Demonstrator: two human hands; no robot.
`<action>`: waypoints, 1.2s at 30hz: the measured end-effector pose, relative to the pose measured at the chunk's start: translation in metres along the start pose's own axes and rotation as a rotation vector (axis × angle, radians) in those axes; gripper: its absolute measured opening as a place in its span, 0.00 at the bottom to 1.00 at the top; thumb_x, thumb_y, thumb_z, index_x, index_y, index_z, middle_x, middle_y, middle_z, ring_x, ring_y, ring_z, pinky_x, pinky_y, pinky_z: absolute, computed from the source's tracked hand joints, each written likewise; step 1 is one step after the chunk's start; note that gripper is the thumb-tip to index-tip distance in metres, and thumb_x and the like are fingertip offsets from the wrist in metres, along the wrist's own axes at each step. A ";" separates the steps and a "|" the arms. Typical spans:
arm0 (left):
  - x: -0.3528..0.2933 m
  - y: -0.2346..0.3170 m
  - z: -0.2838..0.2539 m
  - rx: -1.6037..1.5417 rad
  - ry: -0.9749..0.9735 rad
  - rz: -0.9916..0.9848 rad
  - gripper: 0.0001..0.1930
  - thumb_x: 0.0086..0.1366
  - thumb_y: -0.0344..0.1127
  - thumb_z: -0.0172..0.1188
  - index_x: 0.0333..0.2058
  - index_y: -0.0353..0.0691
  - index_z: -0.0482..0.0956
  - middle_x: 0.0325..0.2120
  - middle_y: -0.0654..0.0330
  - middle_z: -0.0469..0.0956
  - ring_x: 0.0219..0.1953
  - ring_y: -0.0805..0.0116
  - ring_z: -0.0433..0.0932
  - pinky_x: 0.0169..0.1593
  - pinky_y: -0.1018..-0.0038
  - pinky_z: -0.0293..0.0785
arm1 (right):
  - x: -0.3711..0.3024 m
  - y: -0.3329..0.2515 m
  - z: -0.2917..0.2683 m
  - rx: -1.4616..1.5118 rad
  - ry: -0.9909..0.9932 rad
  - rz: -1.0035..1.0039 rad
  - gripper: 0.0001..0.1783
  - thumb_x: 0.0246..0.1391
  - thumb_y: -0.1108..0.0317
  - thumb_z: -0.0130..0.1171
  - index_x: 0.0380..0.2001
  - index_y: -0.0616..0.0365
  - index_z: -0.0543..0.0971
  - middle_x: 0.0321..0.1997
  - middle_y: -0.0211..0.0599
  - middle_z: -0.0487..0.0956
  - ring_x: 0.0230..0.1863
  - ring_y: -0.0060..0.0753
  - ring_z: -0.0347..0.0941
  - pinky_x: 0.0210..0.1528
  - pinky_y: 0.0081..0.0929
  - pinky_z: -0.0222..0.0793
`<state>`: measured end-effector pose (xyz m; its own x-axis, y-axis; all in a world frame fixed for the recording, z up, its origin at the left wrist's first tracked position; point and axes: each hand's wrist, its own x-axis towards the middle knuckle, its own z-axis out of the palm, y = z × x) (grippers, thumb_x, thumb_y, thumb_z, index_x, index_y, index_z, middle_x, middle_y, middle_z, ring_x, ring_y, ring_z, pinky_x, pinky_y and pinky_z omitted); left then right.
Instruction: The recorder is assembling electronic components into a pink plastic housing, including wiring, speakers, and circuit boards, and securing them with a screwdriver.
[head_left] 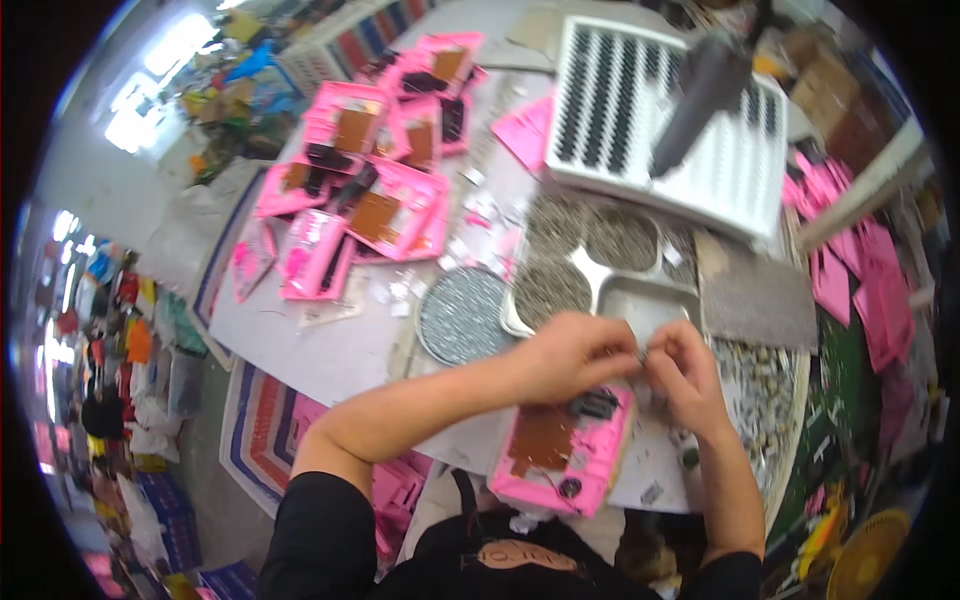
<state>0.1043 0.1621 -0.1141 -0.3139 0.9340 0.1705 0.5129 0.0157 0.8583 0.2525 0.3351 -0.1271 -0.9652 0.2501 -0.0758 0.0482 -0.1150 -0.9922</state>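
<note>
My left hand (pixel 583 356) and my right hand (pixel 686 378) meet fingertip to fingertip above the near edge of a compartmented tray (pixel 590 275). Both are pinched closed, and whatever lies between the fingers is too small and blurred to make out. Just below them, close to my body, a pink plastic housing (pixel 598 455) lies on the table. Inside it are a brown panel (pixel 541 440), a black block (pixel 594 404) and a small round black part with thin wires (pixel 569 488). Several tray compartments hold heaps of tiny metal pieces; the one nearest my fingers shows bare bottom.
A round dish of small silvery parts (pixel 463 316) stands left of the tray. Similar pink housings (pixel 375 210) are piled at the far left. A dark powered driver (pixel 700 100) hangs over a white rack with black rows (pixel 610 100). Loose metal parts (pixel 755 410) spread at the right.
</note>
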 end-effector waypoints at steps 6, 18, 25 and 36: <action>-0.006 0.009 -0.001 0.165 0.049 0.143 0.10 0.67 0.38 0.64 0.38 0.36 0.81 0.31 0.51 0.81 0.34 0.51 0.82 0.38 0.63 0.77 | -0.002 0.000 0.002 -0.016 -0.090 0.027 0.19 0.74 0.60 0.47 0.27 0.58 0.72 0.20 0.22 0.67 0.18 0.14 0.57 0.21 0.20 0.51; -0.006 -0.005 0.004 -1.284 -0.317 -0.696 0.19 0.72 0.47 0.51 0.29 0.37 0.74 0.21 0.58 0.76 0.16 0.76 0.70 0.18 0.81 0.61 | -0.005 0.009 0.011 -0.489 0.113 -0.473 0.05 0.66 0.71 0.53 0.35 0.60 0.73 0.30 0.35 0.72 0.27 0.25 0.66 0.31 0.24 0.62; 0.003 -0.003 0.006 -0.879 -0.187 -0.569 0.19 0.73 0.49 0.54 0.31 0.38 0.77 0.21 0.62 0.76 0.18 0.75 0.71 0.21 0.79 0.65 | 0.005 0.007 0.009 -0.741 0.088 -0.683 0.07 0.58 0.79 0.60 0.40 0.61 0.76 0.31 0.37 0.74 0.26 0.28 0.68 0.28 0.24 0.64; -0.001 -0.004 0.015 0.013 0.135 0.105 0.18 0.72 0.47 0.58 0.31 0.37 0.76 0.19 0.56 0.75 0.23 0.56 0.77 0.29 0.62 0.72 | 0.011 0.007 0.001 -0.137 -0.021 -0.010 0.20 0.74 0.60 0.48 0.27 0.57 0.75 0.21 0.22 0.70 0.21 0.14 0.63 0.22 0.17 0.54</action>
<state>0.1144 0.1664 -0.1251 -0.3619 0.8745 0.3230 0.5584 -0.0741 0.8263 0.2418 0.3360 -0.1346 -0.9709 0.2305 -0.0652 0.0717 0.0201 -0.9972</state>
